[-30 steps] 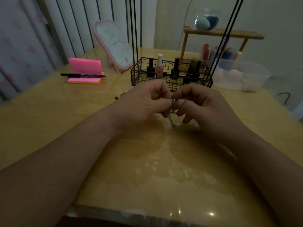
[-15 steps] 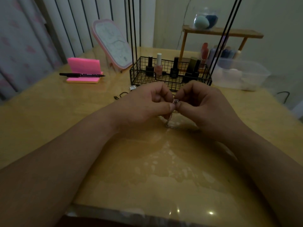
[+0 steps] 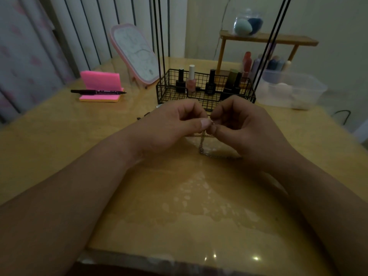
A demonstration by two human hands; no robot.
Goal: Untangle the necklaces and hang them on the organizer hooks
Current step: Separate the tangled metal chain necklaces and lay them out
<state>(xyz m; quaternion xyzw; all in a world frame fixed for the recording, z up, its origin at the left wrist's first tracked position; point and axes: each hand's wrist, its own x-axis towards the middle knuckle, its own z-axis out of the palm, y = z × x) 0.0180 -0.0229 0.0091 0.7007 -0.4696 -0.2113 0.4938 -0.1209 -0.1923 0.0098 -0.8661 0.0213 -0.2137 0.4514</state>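
A thin silver necklace chain [image 3: 202,145] hangs from between my fingertips down to the wooden table [image 3: 59,136], where its lower end trails to the right under my right hand. My left hand [image 3: 175,124] and my right hand [image 3: 245,128] meet above the table, each pinching the top of the chain between thumb and forefinger. Behind them stands the black wire organizer [image 3: 161,94], a basket with tall thin rods rising out of view; its hooks are not visible.
Nail polish bottles [image 3: 191,80] stand in the basket. At the back left are a pink sticky-note pad [image 3: 100,86] with a black marker [image 3: 97,92] and a pink tablet-like mirror [image 3: 135,54]. A clear plastic tub [image 3: 292,92] and a wooden shelf [image 3: 268,39] stand at the back right.
Both hands have stayed together on the chain and lifted slightly toward the basket. More of the chain now hangs below the fingertips and lies out on the table.
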